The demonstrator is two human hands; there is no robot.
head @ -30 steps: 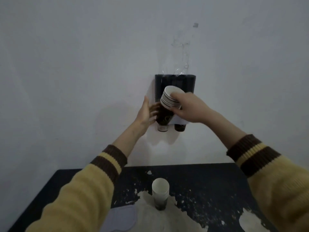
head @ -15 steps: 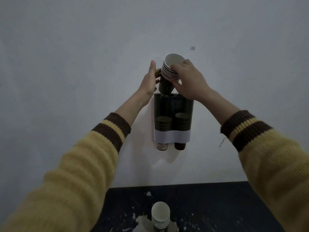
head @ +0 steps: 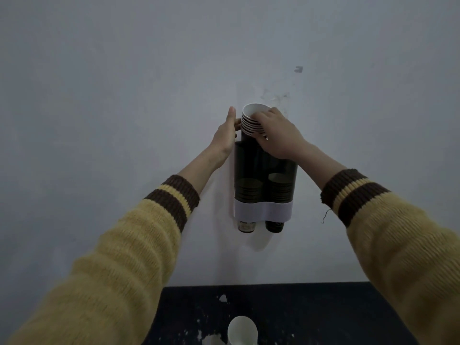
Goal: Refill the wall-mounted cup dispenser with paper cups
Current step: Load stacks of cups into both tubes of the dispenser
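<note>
Two hands meet atop dispenser: R hand grips cup stack, base in 9 o'clock tube; L hand fingers straight, touching stack's 9 o'clock side. Spare cup on counter at 6.

Dispenser: on the wall above your table
Cup stack: at its left tube's top, between your left hand and right hand
Spare cups: table's near edge

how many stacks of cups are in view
4 stacks: held stack in the right hand at the dispenser top, left tube stack, right tube stack, table stack; others may be hidden.
</note>
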